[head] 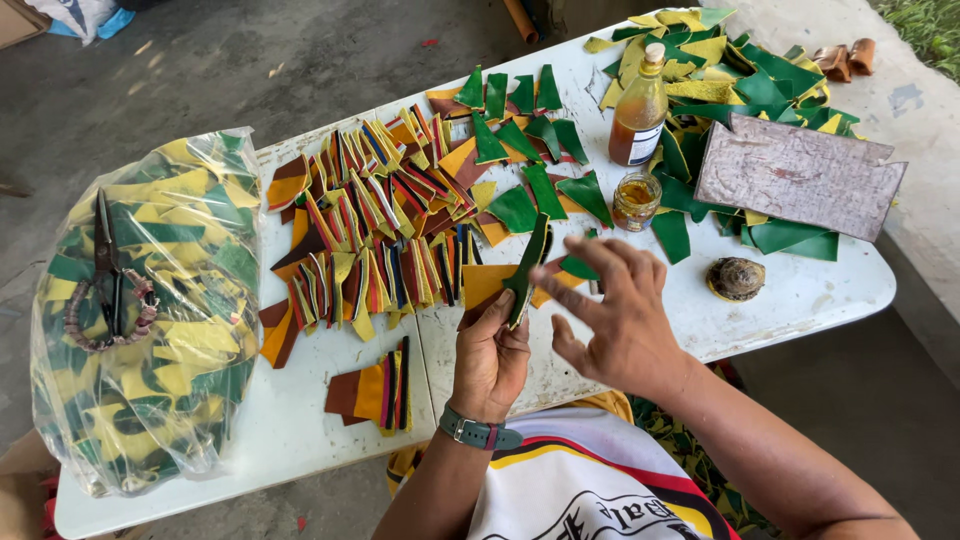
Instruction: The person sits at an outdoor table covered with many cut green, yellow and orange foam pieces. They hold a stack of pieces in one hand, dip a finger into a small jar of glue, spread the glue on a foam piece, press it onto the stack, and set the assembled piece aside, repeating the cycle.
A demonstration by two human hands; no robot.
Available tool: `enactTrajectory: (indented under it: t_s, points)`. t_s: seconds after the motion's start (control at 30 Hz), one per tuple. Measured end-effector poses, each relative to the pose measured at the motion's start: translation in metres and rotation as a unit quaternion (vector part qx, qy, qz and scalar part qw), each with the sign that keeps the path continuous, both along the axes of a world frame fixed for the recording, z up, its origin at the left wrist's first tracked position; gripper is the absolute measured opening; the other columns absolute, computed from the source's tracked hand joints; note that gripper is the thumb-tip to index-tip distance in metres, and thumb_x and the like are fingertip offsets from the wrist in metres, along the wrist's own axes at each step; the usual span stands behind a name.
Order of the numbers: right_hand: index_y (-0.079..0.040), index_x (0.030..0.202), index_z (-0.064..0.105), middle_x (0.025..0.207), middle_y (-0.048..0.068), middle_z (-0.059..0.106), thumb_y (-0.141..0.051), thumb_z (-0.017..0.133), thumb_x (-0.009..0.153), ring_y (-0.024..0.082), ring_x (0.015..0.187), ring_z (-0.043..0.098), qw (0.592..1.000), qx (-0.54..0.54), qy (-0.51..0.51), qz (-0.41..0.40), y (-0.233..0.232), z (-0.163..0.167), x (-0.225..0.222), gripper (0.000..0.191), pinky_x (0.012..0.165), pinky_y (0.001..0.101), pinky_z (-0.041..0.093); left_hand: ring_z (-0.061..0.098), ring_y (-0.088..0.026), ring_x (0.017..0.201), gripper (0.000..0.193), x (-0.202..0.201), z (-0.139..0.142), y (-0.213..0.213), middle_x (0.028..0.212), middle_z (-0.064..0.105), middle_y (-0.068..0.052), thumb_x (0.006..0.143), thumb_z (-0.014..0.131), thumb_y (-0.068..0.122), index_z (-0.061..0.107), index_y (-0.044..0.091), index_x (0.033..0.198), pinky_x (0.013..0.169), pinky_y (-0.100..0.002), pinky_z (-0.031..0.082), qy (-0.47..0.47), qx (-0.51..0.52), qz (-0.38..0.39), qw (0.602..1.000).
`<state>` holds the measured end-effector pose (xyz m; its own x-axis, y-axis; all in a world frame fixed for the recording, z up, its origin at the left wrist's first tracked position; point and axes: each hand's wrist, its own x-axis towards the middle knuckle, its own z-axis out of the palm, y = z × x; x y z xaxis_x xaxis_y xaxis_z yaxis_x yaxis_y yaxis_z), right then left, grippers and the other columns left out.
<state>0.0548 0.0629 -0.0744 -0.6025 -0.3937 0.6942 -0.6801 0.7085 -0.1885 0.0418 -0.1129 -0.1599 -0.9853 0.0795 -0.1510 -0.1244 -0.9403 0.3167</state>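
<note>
My left hand [489, 358], with a green watch at the wrist, holds a narrow curved green leather piece [529, 262] upright over the white table [300, 420]. My right hand [615, 305] is spread open beside it, its fingertips touching the piece near the middle. Under and behind the hands lie many cut leather pieces: striped multicoloured strips [375, 235] in rows, and green triangles [520, 150] farther back. A small stack of striped pieces [378, 390] sits near the front edge, left of my left hand.
A clear plastic bag [150, 310] of yellow and green pieces lies at the left with black scissors [108, 265] on it. A bottle of amber liquid [639, 110], a small open jar [636, 200], a grey board [800, 175] and a round lid [736, 278] stand at the right.
</note>
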Motion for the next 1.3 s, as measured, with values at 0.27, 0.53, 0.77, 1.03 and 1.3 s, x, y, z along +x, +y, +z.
enactTrajectory:
  t_s: [0.27, 0.53, 0.77, 1.03, 1.3]
  points:
    - [-0.016, 0.15, 0.053, 0.162, 0.025, 0.03, -0.021, 0.076, 0.075, 0.048, 0.147, 0.031, 0.985, -0.123, -0.111, 0.053, -0.001, -0.003, 0.002, 0.078, 0.12, 0.0563, 0.026, 0.075, -0.014, 0.081, 0.015, -0.003, -0.004, -0.001, 0.1, 0.076, -0.01, 0.098, 0.063, 0.0, 0.066, -0.001, 0.113, 0.072, -0.024, 0.064, 0.005, -0.013, -0.004, 1.0]
    - [-0.014, 0.147, 0.055, 0.161, 0.028, 0.027, -0.021, 0.078, 0.07, 0.05, 0.146, 0.03, 0.992, -0.081, -0.092, 0.039, -0.004, -0.009, -0.001, 0.081, 0.119, 0.0565, 0.025, 0.075, -0.014, 0.082, 0.014, -0.004, -0.007, -0.002, 0.1, 0.075, -0.009, 0.098, 0.064, 0.0, 0.066, -0.001, 0.111, 0.074, -0.023, 0.064, -0.01, -0.001, -0.007, 1.0]
    - [-0.011, 0.144, 0.059, 0.159, 0.025, 0.035, -0.026, 0.08, 0.072, 0.044, 0.146, 0.035, 0.988, -0.136, -0.066, 0.023, 0.006, -0.02, -0.014, 0.076, 0.119, 0.0569, 0.028, 0.074, -0.014, 0.081, 0.012, -0.008, -0.019, -0.003, 0.098, 0.075, -0.011, 0.097, 0.065, -0.001, 0.067, -0.003, 0.109, 0.074, -0.023, 0.063, -0.008, 0.025, -0.006, 1.0]
    - [-0.018, 0.102, 0.079, 0.123, 0.008, 0.061, -0.05, 0.083, 0.07, 0.033, 0.122, 0.047, 0.953, 0.159, -0.117, -0.231, 0.086, -0.019, -0.135, 0.045, 0.099, 0.0491, 0.032, 0.073, -0.015, 0.079, 0.008, -0.012, -0.031, -0.011, 0.093, 0.075, -0.011, 0.095, 0.063, -0.002, 0.067, -0.003, 0.102, 0.073, -0.026, 0.063, -0.057, 0.062, -0.004, 0.996]
    - [-0.018, 0.103, 0.079, 0.118, 0.005, 0.061, -0.056, 0.079, 0.076, 0.029, 0.117, 0.047, 0.947, 0.176, -0.161, -0.217, 0.086, -0.038, -0.141, 0.047, 0.099, 0.0449, 0.031, 0.073, -0.015, 0.077, 0.01, -0.005, -0.024, -0.023, 0.09, 0.075, -0.008, 0.095, 0.062, 0.008, 0.068, 0.003, 0.101, 0.067, -0.028, 0.06, -0.075, 0.02, -0.024, 0.997]
